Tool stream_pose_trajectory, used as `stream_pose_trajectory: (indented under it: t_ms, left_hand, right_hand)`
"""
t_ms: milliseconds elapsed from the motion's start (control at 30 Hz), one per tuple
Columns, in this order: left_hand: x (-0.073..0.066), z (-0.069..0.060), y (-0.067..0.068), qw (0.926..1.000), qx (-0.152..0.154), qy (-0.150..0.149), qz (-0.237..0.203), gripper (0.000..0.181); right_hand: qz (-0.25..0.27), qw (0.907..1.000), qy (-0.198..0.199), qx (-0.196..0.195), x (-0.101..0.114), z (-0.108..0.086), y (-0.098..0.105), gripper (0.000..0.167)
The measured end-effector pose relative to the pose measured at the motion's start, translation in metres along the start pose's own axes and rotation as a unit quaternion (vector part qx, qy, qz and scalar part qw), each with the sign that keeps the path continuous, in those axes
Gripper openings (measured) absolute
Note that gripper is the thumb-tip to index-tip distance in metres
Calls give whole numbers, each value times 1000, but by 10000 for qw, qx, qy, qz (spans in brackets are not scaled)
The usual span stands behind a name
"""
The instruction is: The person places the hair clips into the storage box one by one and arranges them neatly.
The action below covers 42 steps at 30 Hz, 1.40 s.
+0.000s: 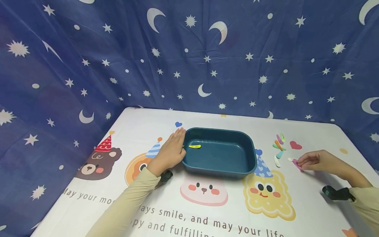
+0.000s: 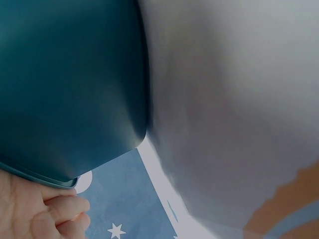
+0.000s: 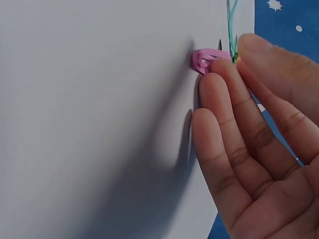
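Nearest the camera, a beige left sleeve [image 1: 127, 205] is stretched over the near side of the table [image 1: 319, 217], which is covered by a white printed cloth. The left hand [image 1: 170, 148] is laid along the left rim of a dark teal basin [image 1: 220, 169] — fingers straight and close together, pressed to the rim. In the left wrist view, the rim is seen crossing the palm side of this hand.

The basin is placed near the middle of the table. Inside it, a yellow clip [image 1: 194, 146] is seen toward the left wall; a second scrap of yellow is half covered at the left rim, too little shown to be named.

Toward the table's right edge, the right hand [image 1: 316, 160] is lowered, its fingertips set at a pink clip [image 1: 297, 164]. The fingers are seen close together, but whether the clip is pinched or only touched cannot be told. A white clip [image 1: 291, 159] is met by the pink one at its left.

Toward the table's far right corner, a loose group is noted: purple clip [image 1: 279, 139] and light green clip [image 1: 282, 137] side by side, orange clip [image 1: 278, 144] crossed with a green clip [image 1: 277, 146], then a teal clip [image 1: 279, 154] and, nearest, another white clip [image 1: 277, 161]. A printed red heart [image 1: 295, 145] is found just right of them.

Black wrist devices are worn — one at each wrist. The far edge is backed by a blue curtain [image 1: 177, 42], marked with moons and stars.
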<state>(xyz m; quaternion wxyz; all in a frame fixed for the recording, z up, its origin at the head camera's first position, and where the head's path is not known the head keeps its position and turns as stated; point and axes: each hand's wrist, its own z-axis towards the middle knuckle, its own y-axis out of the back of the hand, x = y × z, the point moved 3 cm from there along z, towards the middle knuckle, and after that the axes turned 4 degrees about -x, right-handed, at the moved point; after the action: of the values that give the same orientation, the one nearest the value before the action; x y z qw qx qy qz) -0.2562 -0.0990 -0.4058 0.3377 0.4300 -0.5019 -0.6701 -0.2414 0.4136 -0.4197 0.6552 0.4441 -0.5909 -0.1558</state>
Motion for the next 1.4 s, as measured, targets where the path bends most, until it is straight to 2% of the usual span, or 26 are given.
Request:
stream_pose_trajectory:
  t_ms: [133,267,500,800,1067,1400]
  left_hand:
    - [0,0,0,10000,-37,-39,11,67]
    - [0,0,0,9999,-82,-63,-8,67]
    - [0,-1,-1,9999,-110,-64,-8,67]
    - [-2,0,-1,10000,-57,-69,-11,67]
    - [-1,-1,1,9999,-88,-78,-58,67]
    - [-1,-1,2,9999,-81,-54,-68,67]
  right_hand:
    - [-326,9989,-282,-159,2,2,1,32]
    - [-364,9976,-563,-186,4,5,1,38]
    - [-338,9970,-625,-317,7,12,4,38]
    - [-319,9970,-699,-119,10,19,3,34]
    - [-371,9946,-961,97,7,16,2,33]
    - [-571,9946,-832,231,3,11,2,30]
